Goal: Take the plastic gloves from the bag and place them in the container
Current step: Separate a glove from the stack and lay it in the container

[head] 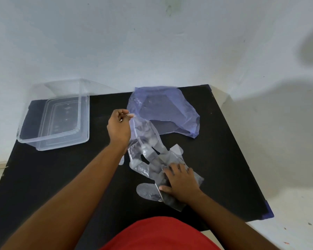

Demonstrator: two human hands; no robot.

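Note:
A pile of clear plastic gloves (pixel 152 165) lies on the black table (pixel 224 159) in front of me. My left hand (pixel 118 127) pinches the cuff of one glove (pixel 143 134) and holds it lifted, so the glove hangs down toward the pile. Flat on the near part of the pile rests my right hand (pixel 181 183), fingers spread, pressing the gloves down. The pale blue plastic bag (pixel 163 109) lies crumpled and open just behind the gloves. At the table's far left corner stands the clear rectangular container (pixel 52 116), open on top and with nothing visible inside.
A white wall rises directly behind the table. The table's right edge and near right corner (pixel 267 212) drop off to a pale floor. My red shirt (pixel 161 235) fills the bottom centre. Bare black tabletop lies between the container and the gloves.

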